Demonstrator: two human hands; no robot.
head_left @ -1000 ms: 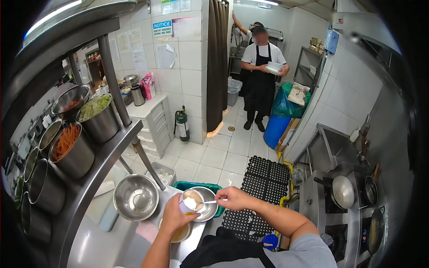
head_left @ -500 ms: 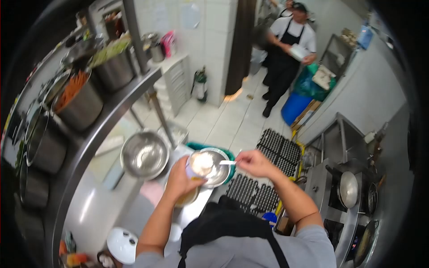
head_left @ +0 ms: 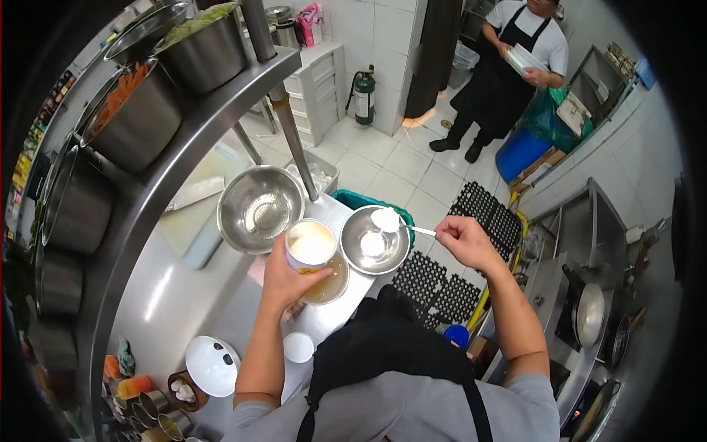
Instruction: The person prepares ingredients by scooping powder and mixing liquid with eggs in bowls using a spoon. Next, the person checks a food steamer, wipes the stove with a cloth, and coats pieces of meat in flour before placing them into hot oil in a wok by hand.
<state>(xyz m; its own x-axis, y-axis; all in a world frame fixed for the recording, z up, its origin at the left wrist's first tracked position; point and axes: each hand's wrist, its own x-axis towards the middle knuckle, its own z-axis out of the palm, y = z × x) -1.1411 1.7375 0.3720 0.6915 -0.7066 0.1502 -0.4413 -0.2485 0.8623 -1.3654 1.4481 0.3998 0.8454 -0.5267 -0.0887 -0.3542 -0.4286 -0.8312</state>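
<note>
The left hand (head_left: pixel 282 280) was curled round a tub (head_left: pixel 310 249) of white stuff, fingers and thumb wrapped on its side, and held it above a bowl of yellowish liquid (head_left: pixel 333 286) on the steel surface (head_left: pixel 221 289). The right hand (head_left: pixel 465 240) pinched the end of a spoon (head_left: pixel 421 230), whose tip, loaded with a white scoop (head_left: pixel 385 219), reached leftward over a metal bowl (head_left: pixel 352 249) that lay between the two hands, with a larger steel bowl (head_left: pixel 237 221) beyond the tub to the left.
</note>
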